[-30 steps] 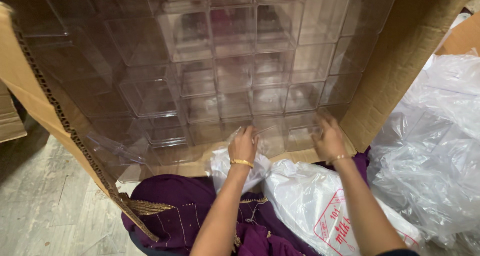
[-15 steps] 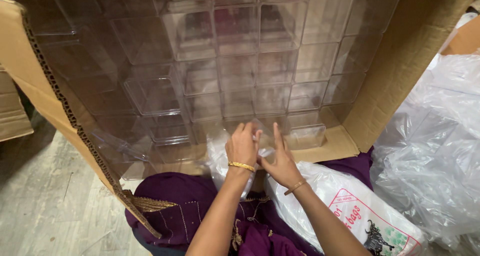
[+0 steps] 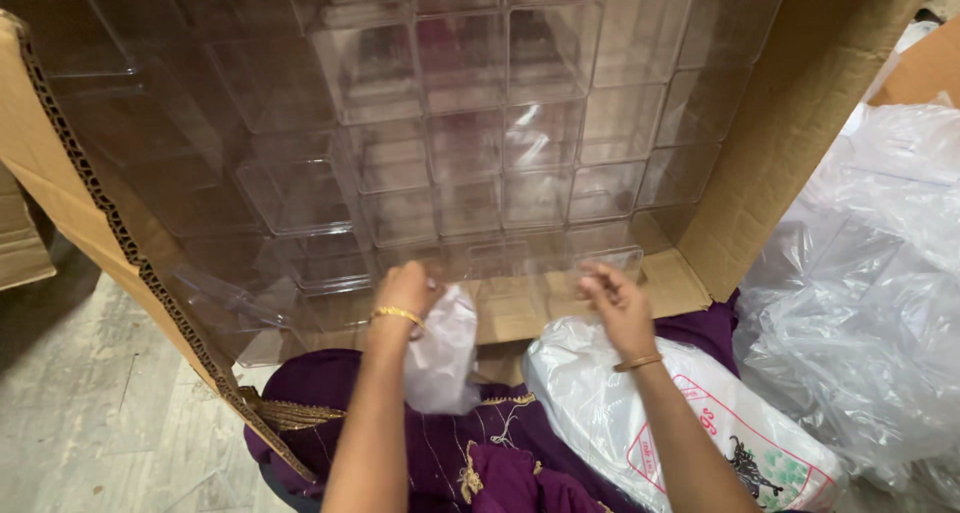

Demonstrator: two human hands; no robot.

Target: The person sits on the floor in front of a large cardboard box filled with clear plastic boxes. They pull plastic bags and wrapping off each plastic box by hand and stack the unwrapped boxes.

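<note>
Two hands — left hand (image 3: pixel 405 291) gripping white cloth (image 3: pixel 440 353), seemingly.

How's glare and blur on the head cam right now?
Head view: soft glare patches on the clear plastic boxes make their edges hard to separate; right hand slightly motion-blurred, left hand sharper, gripping a white bag; cardboard box evenly lit; floor dimmer.

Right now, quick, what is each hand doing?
Left hand: closed on a small white plastic bag.
Right hand: fingers curled at the edge of a clear plastic box; whether it holds anything cannot be told.
</note>
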